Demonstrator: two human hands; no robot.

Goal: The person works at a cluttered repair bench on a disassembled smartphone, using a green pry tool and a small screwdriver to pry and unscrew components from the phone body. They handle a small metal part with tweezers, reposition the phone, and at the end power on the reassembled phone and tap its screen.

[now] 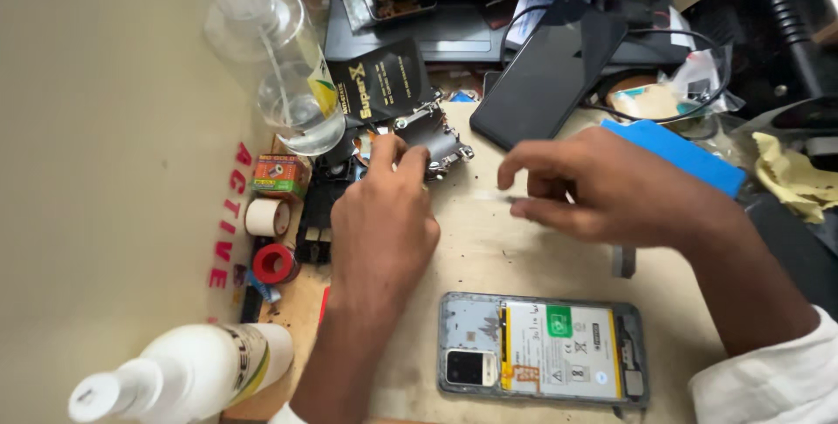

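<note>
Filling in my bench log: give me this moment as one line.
left hand: on grey metal clamp fixture | right hand: pinching small thin strip | opened grey phone with white battery: lying near, untouched

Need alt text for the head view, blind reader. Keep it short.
Two bare hands work over a cluttered bench: the left hand rests on a small metal clamp fixture, the right hand pinches a thin pale strip. An opened phone with its battery exposed lies nearer the person; clear and white bottles stand at left.
</note>
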